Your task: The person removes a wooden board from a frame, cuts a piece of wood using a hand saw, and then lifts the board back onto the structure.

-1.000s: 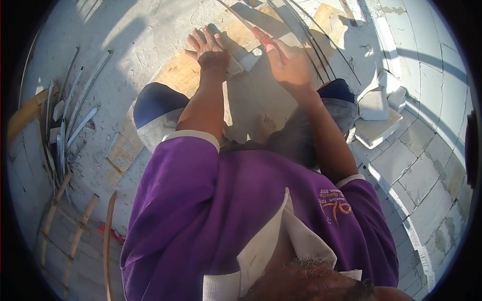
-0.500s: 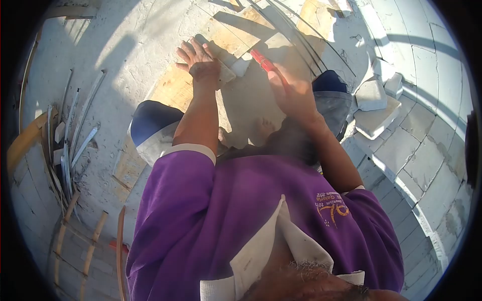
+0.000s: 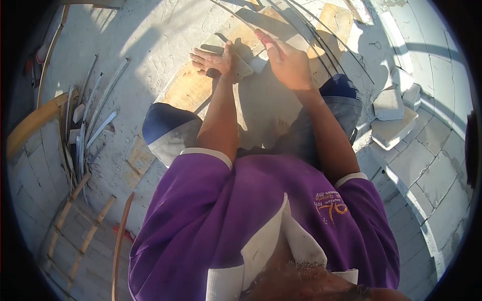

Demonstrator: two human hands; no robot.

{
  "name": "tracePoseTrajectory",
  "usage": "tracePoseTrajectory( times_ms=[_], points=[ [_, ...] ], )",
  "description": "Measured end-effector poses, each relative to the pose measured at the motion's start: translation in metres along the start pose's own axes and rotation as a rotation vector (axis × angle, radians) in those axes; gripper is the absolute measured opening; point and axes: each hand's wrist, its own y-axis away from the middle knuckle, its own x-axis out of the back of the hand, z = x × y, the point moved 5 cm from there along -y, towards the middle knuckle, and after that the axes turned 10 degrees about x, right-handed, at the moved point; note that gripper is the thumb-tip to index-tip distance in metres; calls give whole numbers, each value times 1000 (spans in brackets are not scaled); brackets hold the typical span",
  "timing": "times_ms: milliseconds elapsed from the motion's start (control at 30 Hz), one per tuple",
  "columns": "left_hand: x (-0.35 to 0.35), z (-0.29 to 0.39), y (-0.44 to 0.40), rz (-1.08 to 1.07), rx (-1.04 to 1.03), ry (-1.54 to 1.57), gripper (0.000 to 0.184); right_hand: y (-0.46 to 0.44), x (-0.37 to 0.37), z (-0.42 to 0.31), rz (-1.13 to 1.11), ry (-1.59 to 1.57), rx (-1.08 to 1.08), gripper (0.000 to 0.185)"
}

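Note:
My right hand [image 3: 291, 65] is wrapped round the red handle [image 3: 264, 37] of a tool. A thin, long blade seems to run from that handle toward the upper left. Fingers apart, my left hand [image 3: 215, 61] rests at the edge of a pale block [image 3: 242, 69], above a wooden board [image 3: 188, 88] on the floor. Its thumb points up, and its palm faces the block. A small white piece [image 3: 258, 64] lies between my two hands.
Dark thin rods [image 3: 321, 42] cross the floor beyond my right hand. Broken white blocks [image 3: 394, 125] lie at the right. Metal strips [image 3: 105, 90] are heaped at the left, near a curved wooden piece [image 3: 37, 118]. A wooden ladder-like frame [image 3: 83, 238] stands lower left.
My left hand has turned, its fingers now pointing left rather than up. The red handle was drawn back toward me half a second ago and is now farther forward. The view has shifted slightly.

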Motion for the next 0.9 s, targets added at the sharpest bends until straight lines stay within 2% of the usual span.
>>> tracePoseTrajectory(
  times_ms=[67,100,133,200,267,400,467,500,567,667,700,733,800,833,867,900],
  points=[
    [3,-16,7,-61,271,226,139,3,-4,-5,17,27,53,36],
    [10,-3,10,77,217,149,140,3,-2,-6,84,-4,106,35],
    [16,1,12,86,219,152,140,4,1,-7,150,-32,155,38],
    [19,16,16,-159,347,27,135,2,8,-5,161,-51,175,38],
    [18,22,14,-175,358,17,131,0,11,0,81,-9,95,40],
    [15,31,18,-179,332,33,129,-4,28,-6,73,-2,100,40],
    [19,48,20,-201,305,26,127,-8,39,4,58,43,31,43],
    [20,59,21,-253,315,43,127,-12,50,2,119,71,49,45],
    [9,66,23,-322,324,61,126,-32,66,5,62,94,34,47],
    [4,75,-2,-106,-41,116,115,-59,81,11,-25,106,54,46],
    [-4,76,-3,-104,-165,67,109,-63,84,9,-87,82,72,45],
    [-19,68,-8,-96,-155,74,109,-68,84,9,-143,58,95,43],
    [-44,60,-10,47,-235,-41,108,-68,76,23,-98,2,126,38],
    [-42,60,-11,12,-223,22,98,-66,76,30,-29,-42,136,36],
    [-43,62,-8,-6,-211,12,98,-57,77,33,19,-91,133,34],
    [-38,58,-4,-90,-181,40,96,-52,79,24,-27,-143,41,34]
  ],
)
